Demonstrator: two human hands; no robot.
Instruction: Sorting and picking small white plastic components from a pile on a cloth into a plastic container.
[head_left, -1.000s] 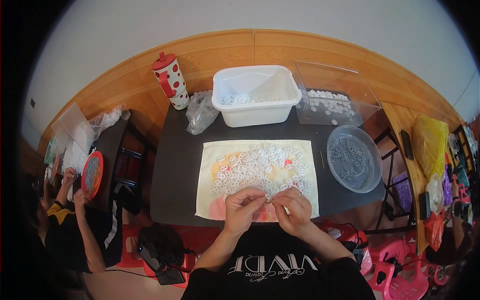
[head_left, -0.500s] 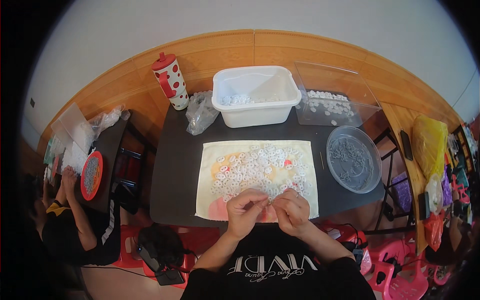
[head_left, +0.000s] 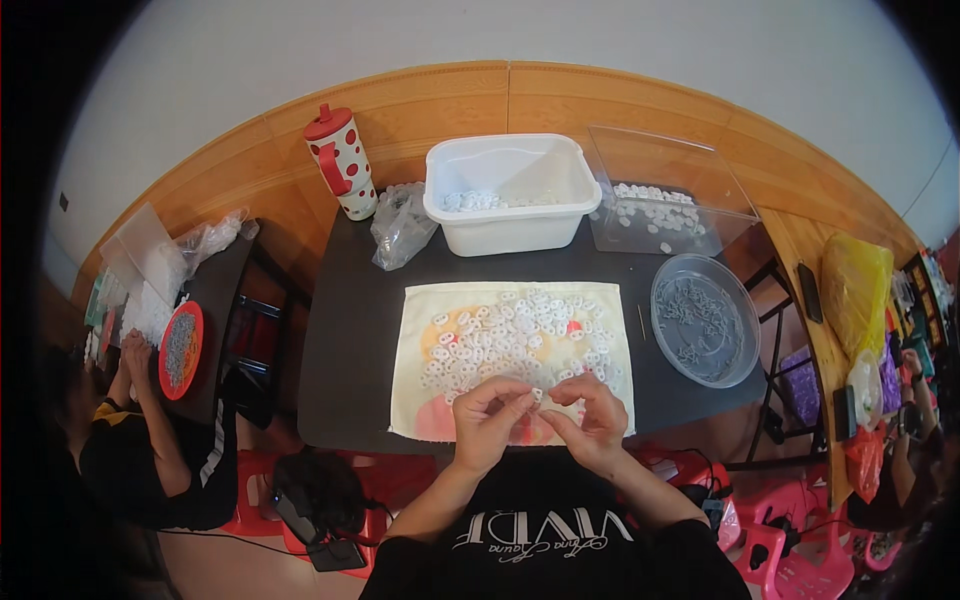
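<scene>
Dark table [head_left: 350,330] against a wood-panelled wall [head_left: 620,105], cloth [head_left: 420,385] spread across it, scattered with small white rings [head_left: 500,335]. At the cloth's near edge your left hand [head_left: 487,425] and right hand [head_left: 597,420] meet, fingertips pinched on one small white piece [head_left: 537,396]. White tub [head_left: 505,195] sits behind, round clear dish [head_left: 705,320] right.

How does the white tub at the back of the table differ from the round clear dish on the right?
The white tub is rectangular, opaque and deep; the round clear dish is shallow and see-through. The tub holds small white pieces, the dish small grey ones. Both stand on the dark table, away from both hands.
</scene>
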